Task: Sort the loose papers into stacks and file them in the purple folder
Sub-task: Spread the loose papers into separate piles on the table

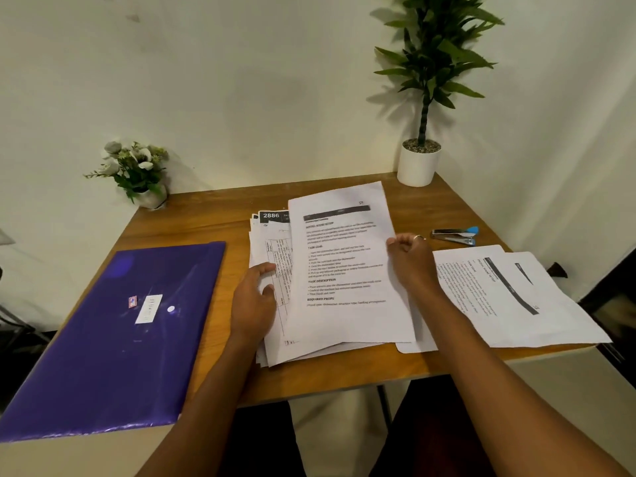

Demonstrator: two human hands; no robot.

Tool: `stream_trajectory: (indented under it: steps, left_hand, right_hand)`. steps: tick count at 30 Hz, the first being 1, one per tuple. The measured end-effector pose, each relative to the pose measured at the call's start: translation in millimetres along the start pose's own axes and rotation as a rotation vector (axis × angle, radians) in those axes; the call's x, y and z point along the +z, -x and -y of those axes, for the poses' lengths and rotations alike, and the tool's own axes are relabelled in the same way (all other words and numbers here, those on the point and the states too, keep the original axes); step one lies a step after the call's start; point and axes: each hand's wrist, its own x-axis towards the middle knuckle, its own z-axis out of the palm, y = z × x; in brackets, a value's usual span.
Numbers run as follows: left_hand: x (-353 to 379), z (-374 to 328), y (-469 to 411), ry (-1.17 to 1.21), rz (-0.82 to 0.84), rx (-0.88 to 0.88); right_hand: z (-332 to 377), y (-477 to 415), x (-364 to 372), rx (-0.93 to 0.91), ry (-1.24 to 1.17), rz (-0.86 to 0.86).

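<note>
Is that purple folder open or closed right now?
Closed. The purple folder lies flat on the table, only its outer cover showing, and no sheets stick out of it.

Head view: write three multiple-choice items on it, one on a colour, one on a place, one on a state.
1. The folder is:
A. purple
B. green
C. red
2. The stapler lies:
A. on the folder
B. on the table, right of the middle pile
C. under the table
3. The right hand:
A. lies flat on the table
B. pinches the top sheet
C. holds the stapler

Key: A, its cover shows purple; B, it lies on bare wood beyond the pile; B, curled fingers grip the sheet's right edge.
</note>
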Motion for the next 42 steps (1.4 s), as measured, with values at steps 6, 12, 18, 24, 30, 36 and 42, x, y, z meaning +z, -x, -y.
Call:
stream_trajectory:
  steps: [6,12,18,24,30,36,42]
  left_hand:
    - [-1,1,0,-0.04,-0.007,0.025]
    - [-1,3,0,-0.018,0.002,0.05]
    - [-1,5,-1,-0.047,-0.011,0.078]
    - [0,5,0,-0.028,-0.004,0.076]
    - [0,4,1,-0.017,0.0,0.053]
    - [1,3,1,-0.026,-0.01,0.043]
    - [-1,2,2,-0.053,-0.035,0.107]
  right_hand:
    - [-26,22,-64,0.11,-0.085,-0.275]
    - [-51,59,-113,0.192,-0.052,-0.414]
    - [-65,83,-114,0.163,0.047,-0.471]
    - [-74,95,-103,0.107,0.696,-0.421]
    - [-79,102,-100,0.152,0.933,-0.414]
    - [-75,80,-86,-0.184,0.881,-0.314]
    - [-83,60,-67,-0.087,1.065,0.08]
